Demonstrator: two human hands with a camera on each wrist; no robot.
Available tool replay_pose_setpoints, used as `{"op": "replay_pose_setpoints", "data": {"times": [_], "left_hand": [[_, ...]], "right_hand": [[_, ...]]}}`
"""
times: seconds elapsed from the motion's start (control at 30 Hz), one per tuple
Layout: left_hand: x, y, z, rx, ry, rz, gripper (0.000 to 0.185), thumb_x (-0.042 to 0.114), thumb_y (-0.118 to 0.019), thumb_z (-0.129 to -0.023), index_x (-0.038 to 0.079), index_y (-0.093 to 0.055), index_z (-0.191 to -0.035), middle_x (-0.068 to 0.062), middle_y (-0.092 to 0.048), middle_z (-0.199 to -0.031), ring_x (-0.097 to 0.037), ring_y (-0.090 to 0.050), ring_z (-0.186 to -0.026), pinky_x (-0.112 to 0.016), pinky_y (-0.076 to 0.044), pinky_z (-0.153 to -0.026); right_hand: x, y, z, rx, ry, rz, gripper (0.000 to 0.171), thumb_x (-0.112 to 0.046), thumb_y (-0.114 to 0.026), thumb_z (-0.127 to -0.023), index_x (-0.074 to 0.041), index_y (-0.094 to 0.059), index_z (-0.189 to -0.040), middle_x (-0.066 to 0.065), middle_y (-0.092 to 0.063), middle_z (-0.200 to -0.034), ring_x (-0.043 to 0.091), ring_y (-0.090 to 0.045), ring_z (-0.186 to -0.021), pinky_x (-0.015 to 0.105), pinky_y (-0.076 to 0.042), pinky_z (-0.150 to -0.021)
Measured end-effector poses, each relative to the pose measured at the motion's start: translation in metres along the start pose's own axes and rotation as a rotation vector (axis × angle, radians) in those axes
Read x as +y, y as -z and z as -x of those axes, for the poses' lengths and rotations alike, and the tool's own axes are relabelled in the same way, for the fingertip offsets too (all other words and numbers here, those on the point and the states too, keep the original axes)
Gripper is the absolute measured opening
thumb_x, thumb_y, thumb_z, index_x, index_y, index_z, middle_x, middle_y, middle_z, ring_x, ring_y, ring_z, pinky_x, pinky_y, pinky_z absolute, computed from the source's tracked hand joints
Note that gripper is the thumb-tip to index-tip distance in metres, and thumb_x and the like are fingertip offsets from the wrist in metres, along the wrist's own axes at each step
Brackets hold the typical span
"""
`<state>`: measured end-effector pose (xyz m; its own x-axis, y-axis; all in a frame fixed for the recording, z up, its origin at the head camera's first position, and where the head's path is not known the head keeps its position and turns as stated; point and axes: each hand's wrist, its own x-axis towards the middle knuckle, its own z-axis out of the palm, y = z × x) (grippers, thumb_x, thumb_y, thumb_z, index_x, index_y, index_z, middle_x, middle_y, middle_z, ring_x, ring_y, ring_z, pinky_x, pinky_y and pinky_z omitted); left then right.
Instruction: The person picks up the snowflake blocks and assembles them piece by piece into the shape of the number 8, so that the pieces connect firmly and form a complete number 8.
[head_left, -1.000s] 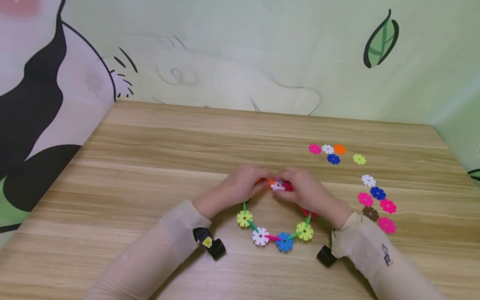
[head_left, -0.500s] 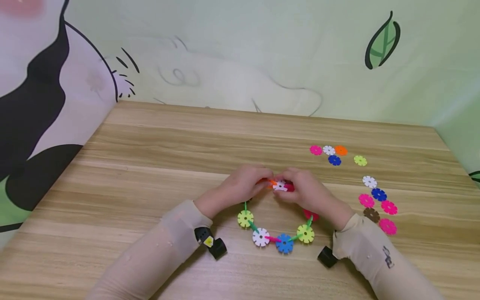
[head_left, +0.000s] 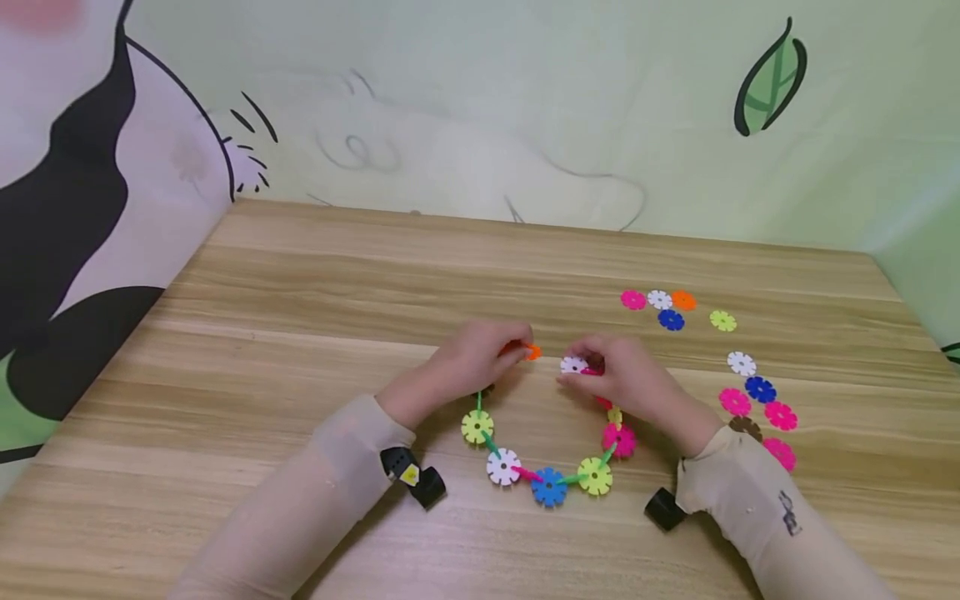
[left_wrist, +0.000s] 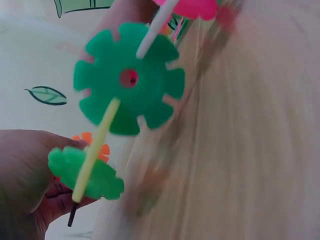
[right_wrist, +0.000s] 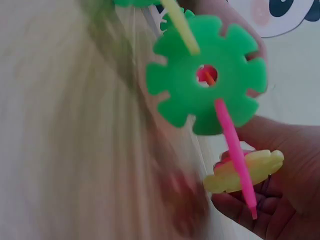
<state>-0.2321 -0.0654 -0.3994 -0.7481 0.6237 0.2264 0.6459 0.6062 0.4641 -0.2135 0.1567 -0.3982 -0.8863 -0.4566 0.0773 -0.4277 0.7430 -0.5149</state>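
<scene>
A chain of slotted plastic snowflake discs curves between my two hands above the wooden table. In the head view its lower part shows a yellow-green disc [head_left: 477, 427], a white disc [head_left: 503, 468], a blue disc [head_left: 550, 487] and a pink disc [head_left: 618, 440], joined edge to face. My left hand [head_left: 474, 362] pinches an orange snowflake disc [head_left: 534, 352] at one end. At the other end, my right hand [head_left: 618, 375] pinches a white snowflake disc [head_left: 573, 365]. A gap separates these ends. Green discs [left_wrist: 95, 75] hang close to the left wrist camera; fingers partly hide the held discs.
Several loose discs lie to the right, among them a blue disc [head_left: 761, 389] and a brown disc [head_left: 745, 428]. Farther back are a loose orange disc [head_left: 683, 300] and others. A printed wall cloth [head_left: 465, 108] stands behind the table [head_left: 337, 292].
My hands have drawn apart, left hand leftward and right hand rightward. The orange and white discs, close together before, now have a gap between them. The chain's lower part has shifted slightly left.
</scene>
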Motion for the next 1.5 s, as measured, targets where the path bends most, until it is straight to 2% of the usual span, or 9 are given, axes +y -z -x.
{"op": "replay_pose_setpoints", "data": {"times": [0.1, 0.23, 0.43, 0.63, 0.77, 1.0, 1.17, 1.5], "left_hand": [[0.003, 0.0, -0.001, -0.014, 0.012, -0.015, 0.005, 0.011, -0.061, -0.093, 0.01, -0.065, -0.091, -0.001, -0.065, -0.084, -0.014, -0.053, -0.073, -0.024, -0.047, -0.07], [0.006, -0.002, 0.0, -0.023, 0.033, -0.044, 0.009, 0.015, -0.063, -0.093, 0.011, -0.069, -0.098, -0.001, -0.069, -0.093, -0.014, -0.059, -0.078, -0.026, -0.051, -0.074], [0.009, -0.008, 0.0, -0.011, -0.003, -0.077, 0.012, 0.018, -0.064, -0.092, 0.012, -0.072, -0.098, -0.002, -0.069, -0.095, -0.013, -0.061, -0.075, -0.024, -0.051, -0.07], [0.009, -0.011, -0.001, -0.009, 0.009, -0.06, 0.013, 0.02, -0.064, -0.093, 0.01, -0.072, -0.095, -0.003, -0.067, -0.092, -0.012, -0.061, -0.075, -0.024, -0.051, -0.07], [0.008, -0.012, 0.0, -0.011, -0.008, -0.057, 0.013, 0.019, -0.063, -0.093, 0.01, -0.073, -0.095, -0.003, -0.068, -0.092, -0.012, -0.06, -0.075, -0.024, -0.051, -0.071], [0.007, -0.012, 0.001, -0.004, -0.066, -0.076, 0.014, 0.019, -0.064, -0.093, 0.009, -0.073, -0.095, -0.003, -0.069, -0.093, -0.013, -0.063, -0.079, -0.025, -0.052, -0.074], [0.008, -0.013, 0.001, 0.012, -0.075, -0.087, 0.014, 0.018, -0.063, -0.093, 0.009, -0.073, -0.095, -0.003, -0.069, -0.093, -0.014, -0.064, -0.082, -0.026, -0.053, -0.077], [0.005, -0.014, 0.004, 0.091, -0.113, -0.043, 0.012, 0.015, -0.064, -0.092, 0.008, -0.073, -0.092, -0.002, -0.07, -0.089, -0.013, -0.066, -0.08, -0.023, -0.053, -0.074]], "right_hand": [[-0.001, 0.001, -0.001, -0.02, 0.001, 0.007, 0.031, -0.026, -0.074, -0.084, -0.005, -0.069, -0.106, 0.006, -0.071, -0.096, 0.016, -0.06, -0.081, 0.032, -0.053, -0.076], [-0.003, 0.003, -0.002, -0.076, -0.013, 0.003, 0.033, -0.019, -0.072, -0.084, -0.003, -0.067, -0.112, 0.007, -0.07, -0.102, 0.018, -0.059, -0.086, 0.034, -0.053, -0.08], [-0.006, 0.004, -0.001, -0.106, -0.03, 0.01, 0.036, -0.017, -0.069, -0.085, -0.002, -0.064, -0.117, 0.007, -0.069, -0.101, 0.017, -0.059, -0.085, 0.034, -0.053, -0.08], [-0.008, 0.003, 0.0, -0.093, -0.02, 0.025, 0.029, -0.019, -0.069, -0.088, -0.004, -0.065, -0.113, 0.005, -0.069, -0.097, 0.015, -0.059, -0.081, 0.031, -0.053, -0.076], [-0.008, 0.003, 0.001, -0.087, 0.001, 0.037, 0.027, -0.02, -0.069, -0.089, -0.005, -0.067, -0.111, 0.004, -0.069, -0.097, 0.013, -0.056, -0.078, 0.027, -0.05, -0.072], [-0.01, 0.002, 0.001, -0.056, 0.041, 0.08, 0.029, -0.022, -0.07, -0.088, -0.005, -0.068, -0.111, 0.007, -0.071, -0.102, 0.015, -0.058, -0.082, 0.03, -0.051, -0.075], [-0.011, -0.002, 0.002, -0.012, 0.072, 0.078, 0.026, -0.021, -0.071, -0.087, -0.004, -0.07, -0.108, 0.006, -0.071, -0.097, 0.014, -0.058, -0.079, 0.028, -0.05, -0.072], [-0.01, -0.006, 0.005, 0.068, 0.133, 0.048, 0.032, -0.016, -0.072, -0.086, 0.0, -0.068, -0.113, 0.014, -0.072, -0.108, 0.025, -0.068, -0.097, 0.039, -0.056, -0.083]]}}
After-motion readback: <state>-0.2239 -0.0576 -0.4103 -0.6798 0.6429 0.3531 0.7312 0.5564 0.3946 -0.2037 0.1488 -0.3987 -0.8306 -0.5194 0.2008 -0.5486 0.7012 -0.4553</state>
